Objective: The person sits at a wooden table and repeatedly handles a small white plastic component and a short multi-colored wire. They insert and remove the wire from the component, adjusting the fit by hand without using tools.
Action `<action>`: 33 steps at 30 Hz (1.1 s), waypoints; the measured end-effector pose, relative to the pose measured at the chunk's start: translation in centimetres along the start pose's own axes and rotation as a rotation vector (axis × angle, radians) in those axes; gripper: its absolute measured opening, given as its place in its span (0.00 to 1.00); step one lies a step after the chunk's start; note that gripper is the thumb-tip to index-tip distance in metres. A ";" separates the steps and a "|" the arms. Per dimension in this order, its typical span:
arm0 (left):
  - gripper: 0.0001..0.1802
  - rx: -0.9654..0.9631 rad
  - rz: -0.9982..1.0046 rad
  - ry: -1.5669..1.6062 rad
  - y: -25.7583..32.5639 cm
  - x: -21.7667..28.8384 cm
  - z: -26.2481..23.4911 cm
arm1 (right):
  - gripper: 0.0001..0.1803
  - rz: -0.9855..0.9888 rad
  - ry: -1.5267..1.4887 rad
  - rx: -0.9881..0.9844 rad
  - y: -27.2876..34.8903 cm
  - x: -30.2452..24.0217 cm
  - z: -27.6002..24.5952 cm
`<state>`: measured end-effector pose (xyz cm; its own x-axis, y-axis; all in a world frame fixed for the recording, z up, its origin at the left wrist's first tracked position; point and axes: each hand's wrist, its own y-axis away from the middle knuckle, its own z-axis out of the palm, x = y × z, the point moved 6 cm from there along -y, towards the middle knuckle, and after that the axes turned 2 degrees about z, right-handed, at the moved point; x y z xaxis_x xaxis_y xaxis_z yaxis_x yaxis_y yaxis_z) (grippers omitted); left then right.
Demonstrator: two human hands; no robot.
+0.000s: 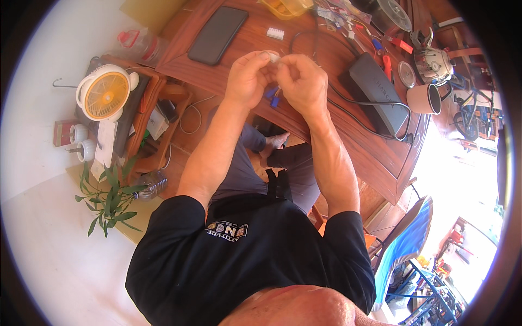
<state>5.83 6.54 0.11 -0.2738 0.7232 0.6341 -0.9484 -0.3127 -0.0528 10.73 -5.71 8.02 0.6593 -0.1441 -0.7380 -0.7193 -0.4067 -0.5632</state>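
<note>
Both my hands meet over the near edge of a brown wooden table (337, 138), fingertips almost touching. My left hand (249, 79) pinches a small white piece (274, 56) that looks like a plastic connector. My right hand (302, 81) is closed at the other side of it, thumb against fingers; whatever it grips is too small to make out. Just below the fingers hang small blue plugs (274, 100) on thin leads, and where the leads begin is hidden. Beyond my hands a white ridged connector block (275, 33) lies on the table.
A black phone (218, 35) lies left of the block, a yellow container (287, 7) behind. To the right are a black box (372, 92) with a cable, a pinkish cup (424, 99) and a red-handled tool (387, 66). A small fan (106, 93) stands far left.
</note>
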 end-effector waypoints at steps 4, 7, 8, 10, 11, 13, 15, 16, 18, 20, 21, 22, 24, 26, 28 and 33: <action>0.15 0.014 -0.012 -0.013 0.0 0.0 0.0 | 0.02 0.084 -0.042 0.013 0.1 0.8 0.3; 0.15 0.018 -0.013 0.005 0.1 0.0 0.1 | 0.02 0.165 -0.081 0.013 0.3 1.2 0.6; 0.15 0.028 -0.010 0.004 0.1 0.0 0.1 | 0.02 0.175 -0.079 0.010 0.4 1.2 0.7; 0.15 0.033 0.007 0.013 0.1 0.1 0.2 | 0.02 0.161 -0.066 0.009 0.3 1.1 0.7; 0.13 0.050 0.007 0.024 0.2 0.1 0.1 | 0.02 0.139 -0.053 0.010 0.2 0.9 0.7; 0.09 0.078 0.010 0.049 0.1 0.0 0.2 | 0.02 0.109 -0.031 0.012 0.1 0.7 0.6; 0.09 0.092 -0.009 0.042 0.1 0.0 0.3 | 0.02 0.095 -0.005 0.012 0.0 0.6 0.5; 0.09 0.086 -0.012 0.044 0.1 0.1 0.3 | 0.02 0.080 -0.009 0.014 0.0 0.5 0.5; 0.09 0.101 -0.028 0.033 0.1 0.1 0.3 | 0.02 0.050 0.011 0.018 0.0 0.4 0.5; 0.09 0.106 -0.033 0.028 0.1 0.1 0.4 | 0.02 0.063 -0.005 0.013 0.1 0.5 0.5; 0.09 0.109 -0.032 0.026 0.1 0.1 0.4 | 0.02 0.068 -0.001 0.010 0.1 0.6 0.5; 0.09 0.109 -0.029 0.024 0.1 0.1 0.4 | 0.02 0.073 -0.001 0.009 0.2 0.7 0.5; 0.09 0.116 -0.045 -0.001 0.1 0.0 0.4 | 0.02 0.074 0.020 0.010 0.3 0.8 0.4; 0.09 0.114 -0.055 -0.018 0.1 0.0 0.4 | 0.03 0.096 -0.004 0.013 0.4 1.0 0.5; 0.09 0.098 -0.057 -0.027 0.0 -0.1 0.5 | 0.03 0.126 -0.026 0.009 0.4 1.2 0.4; 0.10 0.083 -0.031 -0.004 -0.2 -0.2 0.6 | 0.04 0.247 -0.051 -0.054 0.6 1.9 0.7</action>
<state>6.16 6.11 0.44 -0.2440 0.7310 0.6372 -0.9398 -0.3402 0.0304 11.43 -5.55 6.02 0.4519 -0.2003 -0.8693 -0.8436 -0.4127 -0.3435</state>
